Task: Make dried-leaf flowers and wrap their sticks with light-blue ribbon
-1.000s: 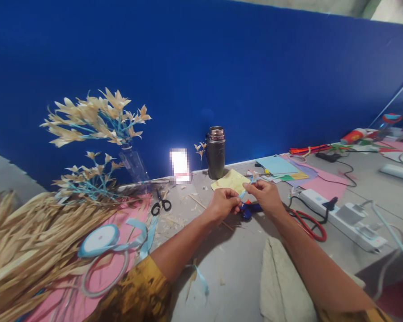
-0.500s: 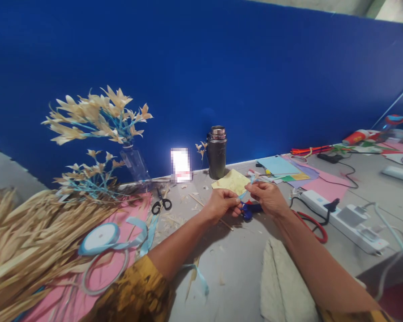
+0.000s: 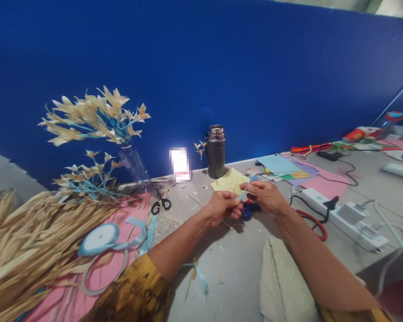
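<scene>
Between my two hands runs a thin strip of light blue ribbon (image 3: 242,195). My left hand (image 3: 223,207) pinches its lower end between thumb and fingers. The upper end is in the closed fingertips of my right hand (image 3: 265,196); a small pale piece shows above them, too small to make out. Under the hands lies a dark blue tool (image 3: 247,213), mostly hidden. A yellow paper sheet (image 3: 231,180) is just behind them. To the left are black-handled scissors (image 3: 161,205) and a roll of light blue ribbon (image 3: 99,239) with its end loose.
Cream husk flowers (image 3: 94,112) stand in a clear bottle (image 3: 133,164) at the left, above dried husks (image 3: 36,241). A dark open flask (image 3: 216,152) stands by the blue wall. On the right are a power strip (image 3: 342,220), cables and coloured papers (image 3: 278,164). A cloth (image 3: 278,281) lies in front.
My right hand has shifted slightly left and tilted, and the ribbon strip between the hands now looks straighter and narrower. My left hand stays nearly in place.
</scene>
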`<state>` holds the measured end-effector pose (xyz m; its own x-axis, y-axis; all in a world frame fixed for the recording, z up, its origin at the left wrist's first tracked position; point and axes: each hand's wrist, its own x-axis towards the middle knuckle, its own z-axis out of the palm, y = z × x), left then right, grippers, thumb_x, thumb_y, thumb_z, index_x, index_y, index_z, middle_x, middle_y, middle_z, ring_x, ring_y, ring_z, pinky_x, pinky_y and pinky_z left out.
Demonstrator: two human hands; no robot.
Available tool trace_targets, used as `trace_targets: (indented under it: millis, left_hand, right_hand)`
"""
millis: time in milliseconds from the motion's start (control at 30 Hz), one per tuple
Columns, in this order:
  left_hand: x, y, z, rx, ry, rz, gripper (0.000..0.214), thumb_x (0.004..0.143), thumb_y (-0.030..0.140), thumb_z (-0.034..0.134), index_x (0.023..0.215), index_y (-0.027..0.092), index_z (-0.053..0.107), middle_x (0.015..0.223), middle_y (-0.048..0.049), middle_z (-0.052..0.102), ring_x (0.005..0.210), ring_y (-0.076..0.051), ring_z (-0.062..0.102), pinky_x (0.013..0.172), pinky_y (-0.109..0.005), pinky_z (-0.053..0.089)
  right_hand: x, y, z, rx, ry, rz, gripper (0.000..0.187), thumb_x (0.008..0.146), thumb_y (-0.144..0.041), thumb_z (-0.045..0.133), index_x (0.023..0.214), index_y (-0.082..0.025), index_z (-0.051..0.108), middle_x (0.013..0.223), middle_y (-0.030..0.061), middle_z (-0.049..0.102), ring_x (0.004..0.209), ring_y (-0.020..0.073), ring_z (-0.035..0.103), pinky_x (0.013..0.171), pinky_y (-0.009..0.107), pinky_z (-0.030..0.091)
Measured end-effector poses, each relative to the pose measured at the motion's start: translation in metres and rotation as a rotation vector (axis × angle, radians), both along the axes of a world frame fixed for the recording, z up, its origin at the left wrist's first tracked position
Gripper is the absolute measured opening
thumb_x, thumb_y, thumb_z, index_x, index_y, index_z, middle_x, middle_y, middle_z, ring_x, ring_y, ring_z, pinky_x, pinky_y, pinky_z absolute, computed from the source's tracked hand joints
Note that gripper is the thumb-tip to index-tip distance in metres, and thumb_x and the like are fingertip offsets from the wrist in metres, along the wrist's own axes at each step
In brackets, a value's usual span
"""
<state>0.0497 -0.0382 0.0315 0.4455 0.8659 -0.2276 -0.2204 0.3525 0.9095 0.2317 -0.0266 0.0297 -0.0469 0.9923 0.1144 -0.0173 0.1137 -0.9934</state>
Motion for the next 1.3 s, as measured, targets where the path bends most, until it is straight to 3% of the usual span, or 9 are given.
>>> trace_targets:
  millis: [167,367,567,833,1033,1200,1300]
  left_hand:
    - [0.000,-0.001,0.007,0.053,0.095,0.014,0.014,0.080,0.015,0.075,0.071,0.008,0.067,0.067,-0.0073,0.071,0.051,-0.012,0.066,0.050,-0.023,0.055]
    - [0.004,-0.001,0.006,0.136,0.156,0.078,0.015,0.080,0.012,0.074,0.068,0.010,0.066,0.061,-0.0056,0.070,0.047,-0.012,0.064,0.047,-0.022,0.054]
    - [0.001,0.002,0.005,0.107,0.129,0.089,0.015,0.081,0.011,0.073,0.068,0.009,0.065,0.060,-0.0057,0.069,0.046,-0.013,0.065,0.046,-0.023,0.055]
    - [-0.011,0.004,0.013,-0.033,0.048,-0.044,0.012,0.086,0.012,0.068,0.075,0.008,0.064,0.072,-0.0111,0.074,0.056,-0.017,0.071,0.053,-0.026,0.060]
    - [-0.017,0.007,0.015,-0.064,-0.002,-0.105,0.025,0.091,0.028,0.063,0.075,0.009,0.062,0.074,-0.0147,0.074,0.060,-0.021,0.073,0.052,-0.031,0.061]
    - [-0.018,0.006,0.012,0.022,0.086,-0.084,0.020,0.073,0.019,0.081,0.079,0.009,0.064,0.077,-0.0119,0.075,0.058,-0.017,0.071,0.051,-0.025,0.059]
    - [-0.016,0.007,0.007,0.039,0.145,-0.022,0.023,0.070,0.017,0.083,0.076,0.012,0.061,0.071,-0.0095,0.074,0.052,-0.015,0.068,0.046,-0.023,0.055]
  right_hand:
    - [-0.002,-0.002,0.000,0.070,-0.084,-0.145,0.039,0.063,-0.053,0.083,0.060,-0.018,0.065,0.057,-0.0032,0.054,0.055,0.0115,0.043,0.053,0.027,0.035]
    - [-0.008,-0.006,0.003,0.139,-0.188,-0.254,0.040,0.065,-0.052,0.079,0.056,-0.020,0.057,0.052,-0.0056,0.046,0.052,0.0107,0.036,0.051,0.026,0.029]
    - [-0.005,-0.002,0.000,0.175,-0.223,-0.240,0.039,0.070,-0.055,0.073,0.061,-0.020,0.058,0.056,-0.0040,0.050,0.056,0.0126,0.041,0.054,0.026,0.033]
    - [-0.003,0.000,0.001,0.201,-0.242,-0.249,0.042,0.069,-0.059,0.074,0.067,-0.018,0.066,0.059,-0.0021,0.056,0.057,0.0134,0.046,0.055,0.026,0.038]
    - [0.000,0.002,-0.003,0.213,-0.269,-0.243,0.043,0.069,-0.060,0.074,0.068,-0.017,0.068,0.059,-0.0012,0.060,0.057,0.0142,0.049,0.056,0.027,0.040]
    - [0.001,0.004,-0.003,0.234,-0.288,-0.230,0.041,0.069,-0.058,0.072,0.070,-0.017,0.070,0.065,0.0014,0.066,0.064,0.0169,0.055,0.063,0.029,0.044]
    - [0.002,0.004,-0.004,0.231,-0.307,-0.244,0.041,0.070,-0.057,0.071,0.069,-0.016,0.070,0.064,0.0017,0.065,0.064,0.0170,0.055,0.063,0.030,0.044]
